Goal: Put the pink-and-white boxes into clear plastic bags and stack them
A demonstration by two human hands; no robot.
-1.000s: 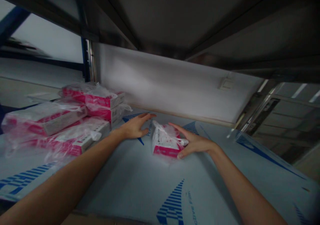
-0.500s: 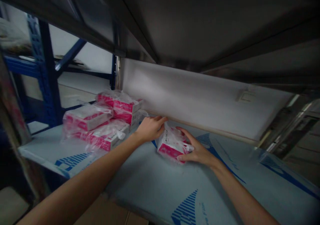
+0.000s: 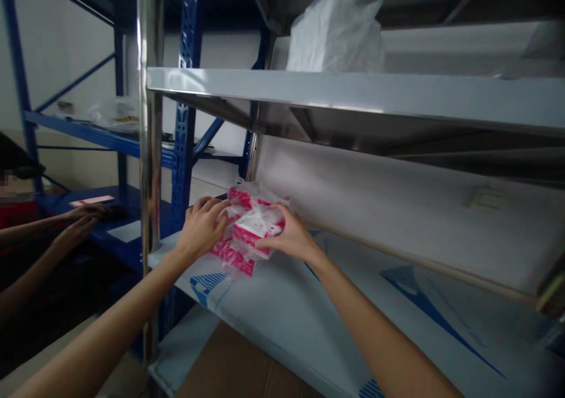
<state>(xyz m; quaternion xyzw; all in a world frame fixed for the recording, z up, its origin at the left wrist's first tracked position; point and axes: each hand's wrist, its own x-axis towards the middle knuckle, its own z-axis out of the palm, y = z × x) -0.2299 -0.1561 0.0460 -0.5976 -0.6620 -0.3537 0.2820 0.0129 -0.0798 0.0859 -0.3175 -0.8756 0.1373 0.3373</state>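
Plastic-wrapped pink-and-white boxes (image 3: 247,227) stand stacked at the front corner of a steel shelf (image 3: 397,321), beside a blue upright (image 3: 182,151). The left hand (image 3: 200,227) and right hand (image 3: 286,239) have closed in from both sides, fingers wrapped snugly around the stack.

Worn on the head, the one camera faces forward and down, close to a metal shelf (image 3: 291,321).

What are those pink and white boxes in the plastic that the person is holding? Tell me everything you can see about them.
The flat, rectangular pink-and-white cardboard-looking boxes are loosely wrapped in clear, crinkled plastic. At least two show, stacked and tilted, partly hidden by the hands. The left hand grips one side, the right hand the other, just above a pale shelf covered in blue-printed film.
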